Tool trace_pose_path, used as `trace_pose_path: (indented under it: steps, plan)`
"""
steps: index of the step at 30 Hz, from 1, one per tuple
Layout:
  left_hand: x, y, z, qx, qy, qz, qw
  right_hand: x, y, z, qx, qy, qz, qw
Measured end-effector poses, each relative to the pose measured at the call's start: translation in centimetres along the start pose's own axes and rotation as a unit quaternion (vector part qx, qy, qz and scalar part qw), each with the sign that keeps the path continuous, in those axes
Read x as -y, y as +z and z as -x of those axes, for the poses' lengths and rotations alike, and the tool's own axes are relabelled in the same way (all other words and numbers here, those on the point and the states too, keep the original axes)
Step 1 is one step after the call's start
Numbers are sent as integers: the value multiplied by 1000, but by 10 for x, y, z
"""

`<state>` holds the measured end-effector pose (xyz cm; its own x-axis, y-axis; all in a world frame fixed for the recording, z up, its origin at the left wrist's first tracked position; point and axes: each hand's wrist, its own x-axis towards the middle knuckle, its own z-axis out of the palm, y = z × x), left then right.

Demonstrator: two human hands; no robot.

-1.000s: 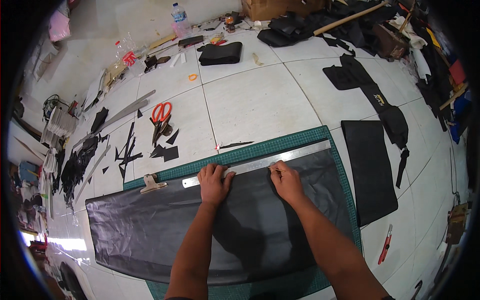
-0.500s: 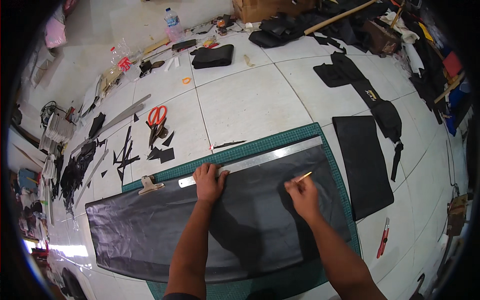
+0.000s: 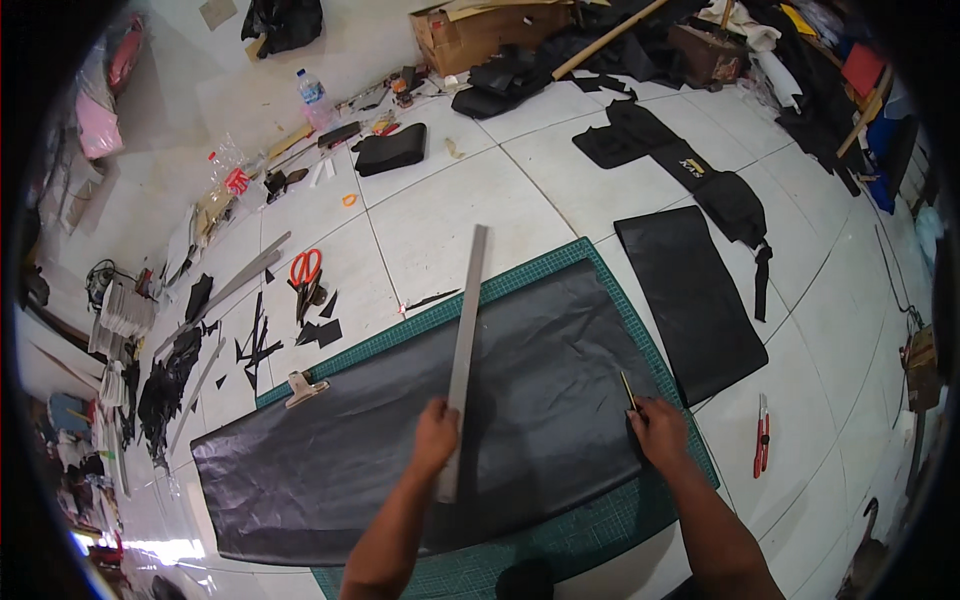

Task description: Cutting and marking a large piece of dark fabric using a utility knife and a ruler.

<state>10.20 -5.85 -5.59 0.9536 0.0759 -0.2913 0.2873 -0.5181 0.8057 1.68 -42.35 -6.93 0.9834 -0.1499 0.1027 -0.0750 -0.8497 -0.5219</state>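
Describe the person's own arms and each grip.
The left forearm and right forearm are bare, with no sleeve in view. The left grip and right grip are gloveless; no watch or bracelet shows at either wrist. Finer details are unclear.

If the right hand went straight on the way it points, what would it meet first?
Probably the black sheet, though the right hand might pass above it; the hand's height is unclear.
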Motion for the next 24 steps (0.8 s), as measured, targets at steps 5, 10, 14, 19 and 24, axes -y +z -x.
trace_pose_path:
  steps: [5, 10, 14, 19, 24]
  plan:
    - [26, 48, 41, 90, -107, 133, 981, 3, -9, 11, -44, 89, -89, 991]
    - [18, 61, 54, 159, -98, 132, 973, -132, -59, 54, -230, 140, 276, 923]
    - [-9, 37, 43, 285, -92, -60, 952, -188, -84, 86, -136, 259, 283, 913]
    - [-12, 11, -12, 149, 76, -284, 944, -180, -91, 84, -98, 338, 101, 931]
    - [-27, -4, -66, 56, 237, -243, 939, -188, -84, 100, -166, 346, -11, 923]
